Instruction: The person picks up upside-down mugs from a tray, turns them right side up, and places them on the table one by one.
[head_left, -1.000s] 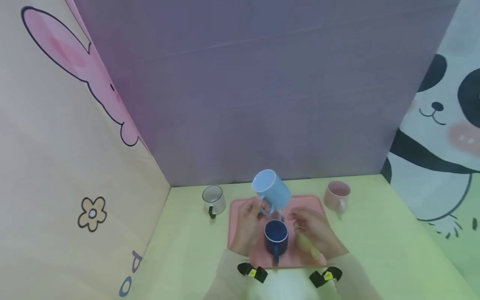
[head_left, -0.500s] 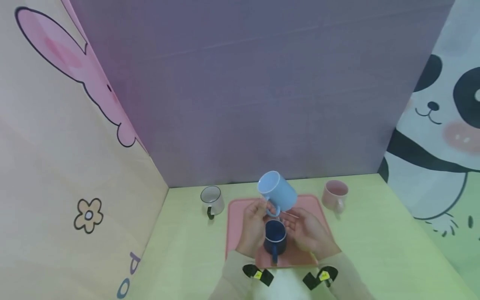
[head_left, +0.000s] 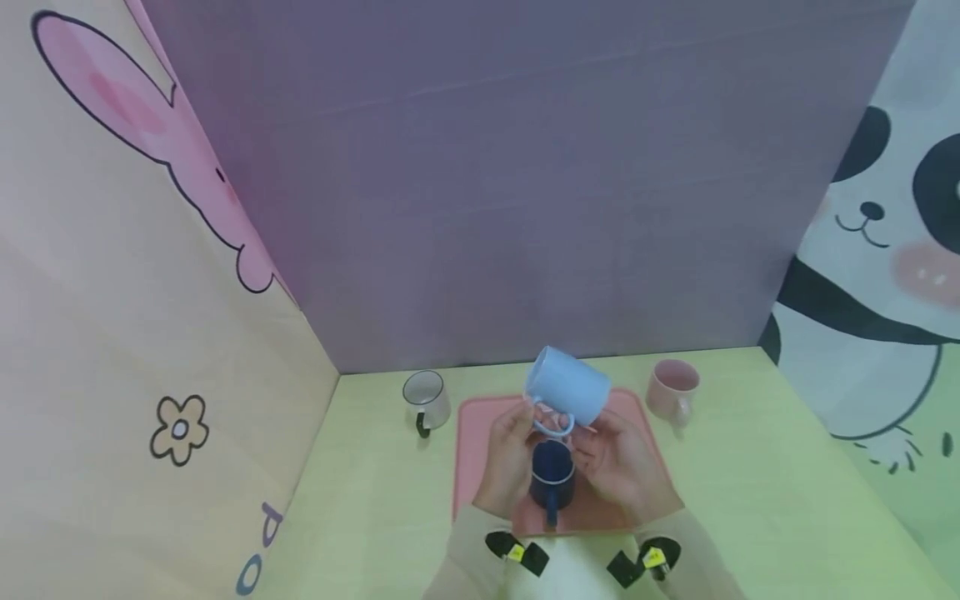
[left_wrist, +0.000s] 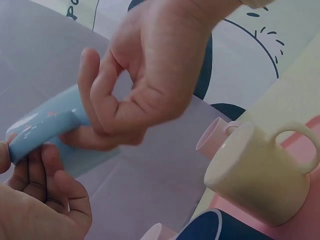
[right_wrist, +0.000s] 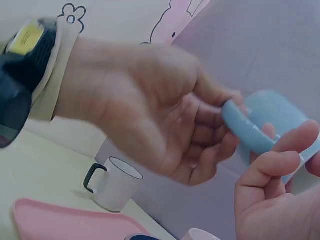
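Note:
A light blue mug (head_left: 566, 387) is held tilted nearly on its side above a pink tray (head_left: 474, 417), its mouth toward the left. My left hand (head_left: 507, 458) pinches its handle (right_wrist: 250, 130) between thumb and fingers. At the base end, my right hand (head_left: 622, 462) holds the mug's body with bent fingers. A navy mug (head_left: 552, 479) stands upright on the tray between my wrists, handle toward me. In the left wrist view, a cream mug (left_wrist: 257, 172) stands on the tray; my right hand hides it in the head view. A pale pink rim (right_wrist: 197, 235) shows beside the navy mug.
A white mug (head_left: 427, 402) with a black handle stands left of the tray on the pale yellow-green table (head_left: 375, 508). To the right of the tray stands a pink mug (head_left: 673, 390). A grey-purple panel (head_left: 480, 183) rises behind the table, with printed walls at both sides.
The light blue mug has moved right and tipped further toward horizontal. My right hand has come in from the right and now holds its base end; my left hand still grips the handle.

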